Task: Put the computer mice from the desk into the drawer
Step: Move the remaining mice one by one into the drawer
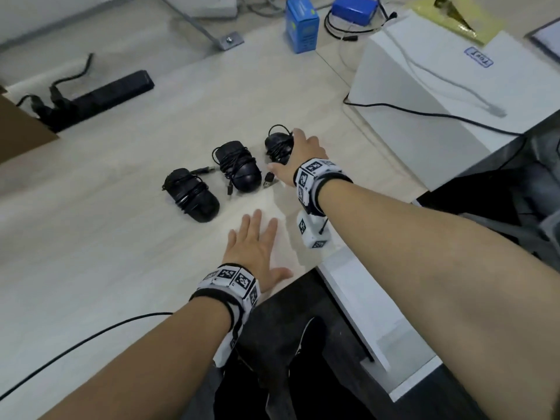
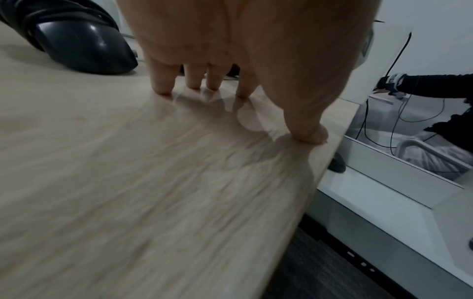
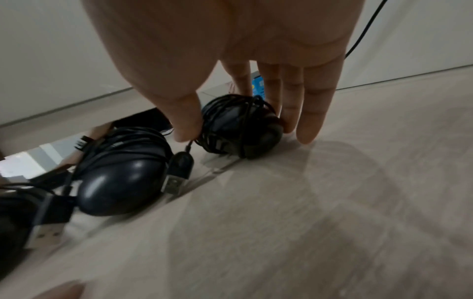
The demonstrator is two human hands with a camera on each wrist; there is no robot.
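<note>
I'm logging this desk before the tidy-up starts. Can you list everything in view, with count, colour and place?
Black corded computer mice with cables wound round them: three, black, in a row mid-desk; left, middle, right.
Light wood desk: one, pale beige, under everything.
Black power strip: one, black, far left of the desk, plugs in it.
Blue cardboard box: one, blue, far edge.
Blue flat pack: one, blue, far edge, black cable looped beside it.
White cabinet: one, white, right of the desk, cables across its top.
Open white drawer: one, white, below the desk's right edge.
Left hand: fingers spread flat on the desk near its edge.
Right hand: thumb and fingers closing round the right mouse.
</note>
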